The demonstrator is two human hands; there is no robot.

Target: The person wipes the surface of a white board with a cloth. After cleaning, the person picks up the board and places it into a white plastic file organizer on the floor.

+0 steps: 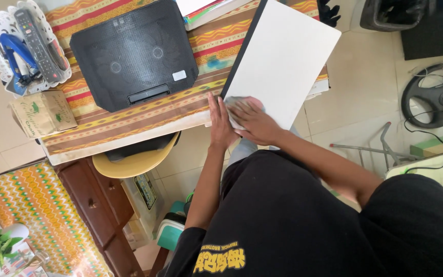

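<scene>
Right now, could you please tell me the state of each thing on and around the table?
White board: flat, overhanging table edge.
Cloth: pressed on board under right hand.
Left hand: flat at board's edge.
Cooling pad: flat on table, not in use.
Yellow chair: tucked under table.

We press a cloth to the white board at the table's front edge.

Our right hand (255, 122) lies flat on the pale cloth (238, 105) over the white board (283, 59) — our left hand (220, 123) steadies the board's near corner. The black cooling pad (134, 51) sits mid-table (129, 120), the white basket (6, 31) at its far left corner.
</scene>
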